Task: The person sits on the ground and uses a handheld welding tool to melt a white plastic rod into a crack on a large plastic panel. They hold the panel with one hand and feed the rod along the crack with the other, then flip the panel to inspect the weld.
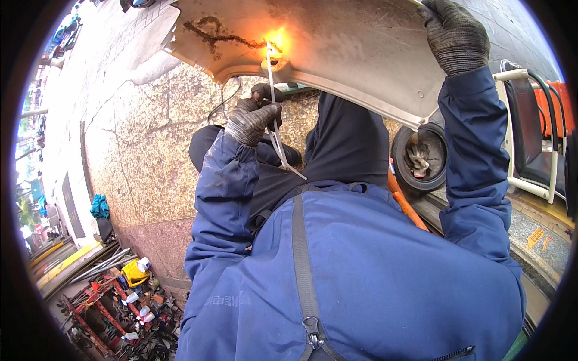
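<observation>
My left hand (254, 118), in a dark grey work glove, is closed around thin white plastic strips (270, 73). One strip rises to the panel and its upper tip meets a bright orange flame (278, 41). That flame burns at the inner face of a curved, off-white panel (361, 51), just above a small round hole near its edge. From the flame a dark, rough line (232, 37) runs left across the panel. With its fingers curled over the panel's right end, my right hand (459, 39), gloved too, grips it and holds it tilted above my knees.
A small black wheel (420, 157) with a rag inside lies right of my legs. Farther right stands a chair (527, 129) with a pale frame. An orange handle or tube (406, 201) lies by my hip. Tools and a yellow item (135, 272) crowd the lower left.
</observation>
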`<action>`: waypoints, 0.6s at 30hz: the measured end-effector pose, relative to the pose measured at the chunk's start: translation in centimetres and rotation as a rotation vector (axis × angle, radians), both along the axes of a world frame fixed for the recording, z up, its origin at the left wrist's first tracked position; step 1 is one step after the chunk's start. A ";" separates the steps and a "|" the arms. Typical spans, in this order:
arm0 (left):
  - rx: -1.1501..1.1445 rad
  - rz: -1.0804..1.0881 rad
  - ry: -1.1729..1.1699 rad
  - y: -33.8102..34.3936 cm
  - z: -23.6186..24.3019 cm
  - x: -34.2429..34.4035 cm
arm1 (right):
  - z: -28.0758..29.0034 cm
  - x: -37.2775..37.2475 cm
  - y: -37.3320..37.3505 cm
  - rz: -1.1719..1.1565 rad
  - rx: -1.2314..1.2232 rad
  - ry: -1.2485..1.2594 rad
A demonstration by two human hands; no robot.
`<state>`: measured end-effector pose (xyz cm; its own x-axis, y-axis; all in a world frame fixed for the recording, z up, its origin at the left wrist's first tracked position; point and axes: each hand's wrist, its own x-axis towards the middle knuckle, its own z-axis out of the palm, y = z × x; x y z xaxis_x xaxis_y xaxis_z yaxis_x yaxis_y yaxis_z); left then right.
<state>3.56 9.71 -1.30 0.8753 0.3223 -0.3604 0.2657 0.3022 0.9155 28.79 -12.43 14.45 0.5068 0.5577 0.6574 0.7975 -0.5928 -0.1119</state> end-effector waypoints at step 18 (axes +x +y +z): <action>0.014 -0.073 -0.023 -1.1 0.5 0.4 | 0.1 -0.5 0.1 -0.002 0.017 -0.012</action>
